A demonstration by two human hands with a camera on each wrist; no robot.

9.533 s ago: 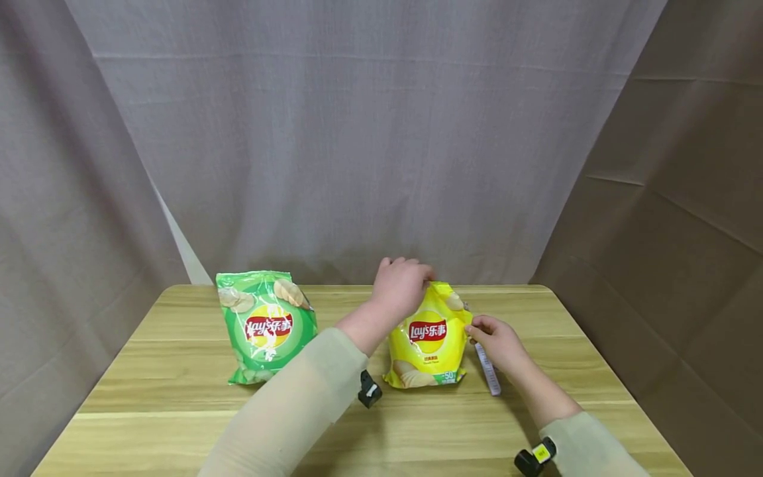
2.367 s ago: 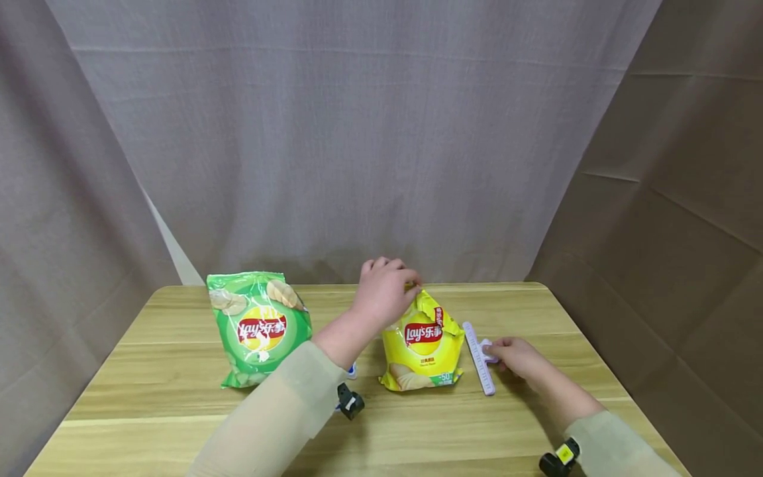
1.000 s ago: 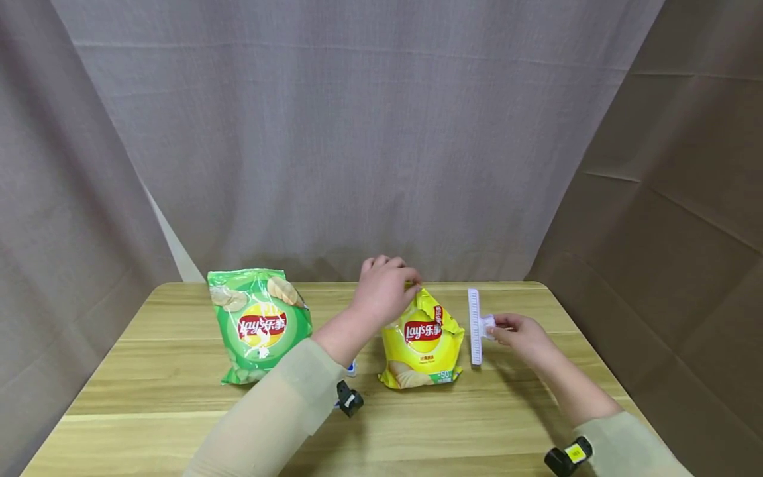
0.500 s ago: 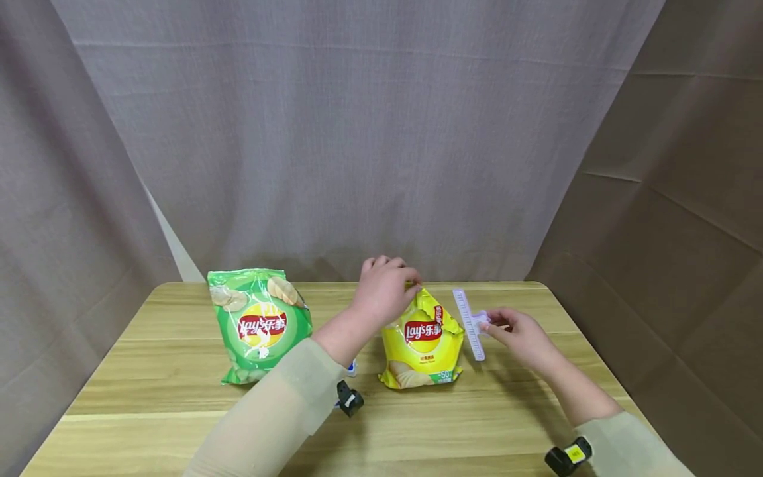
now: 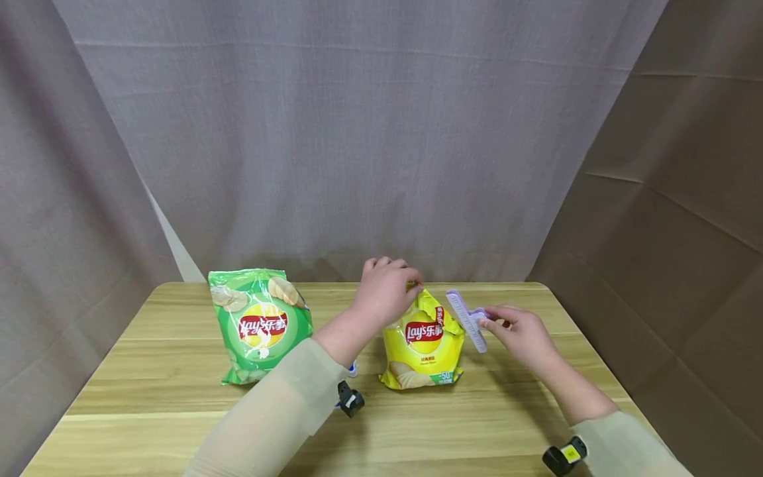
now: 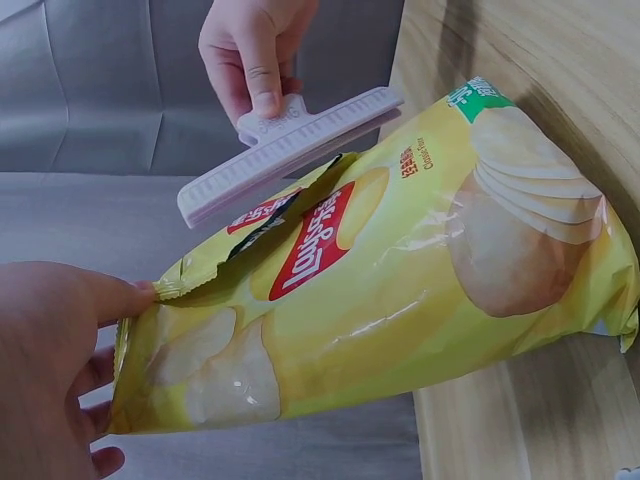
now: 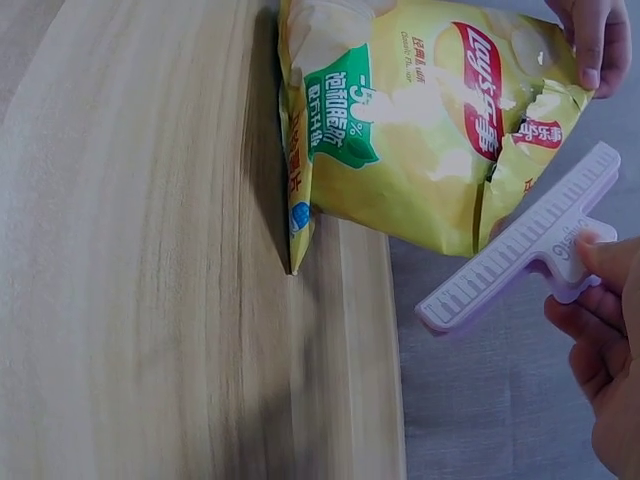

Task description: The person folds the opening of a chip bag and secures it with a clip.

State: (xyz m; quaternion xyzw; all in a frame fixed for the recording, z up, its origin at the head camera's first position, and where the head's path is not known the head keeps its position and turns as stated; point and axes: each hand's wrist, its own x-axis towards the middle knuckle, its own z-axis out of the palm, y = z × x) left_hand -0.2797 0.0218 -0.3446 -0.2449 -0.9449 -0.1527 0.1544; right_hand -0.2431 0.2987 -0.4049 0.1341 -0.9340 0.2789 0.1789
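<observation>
A yellow Lay's chip bag (image 5: 424,354) stands on the table with its upper right corner folded down over the front. My left hand (image 5: 384,291) pinches the top edge of that bag; in the left wrist view the thumb (image 6: 125,298) lies on the near face. Between the thumb and fingers of my right hand (image 5: 524,334) is the handle of a lilac bag clip (image 5: 465,320), raised off the table. Its long bar slants beside the folded corner. In the right wrist view a gap shows between the clip (image 7: 520,245) and the bag (image 7: 430,130).
A green Lay's bag (image 5: 262,328) stands left of my left forearm. A small blue and white object (image 5: 353,370) is mostly hidden behind that forearm. The wooden table (image 5: 477,430) ends at a grey curtain (image 5: 381,146) at the back.
The bag's corner has been folded over and my right hand has left it. That hand has picked the clip up from the table, then moved it left and tilted it toward the bag.
</observation>
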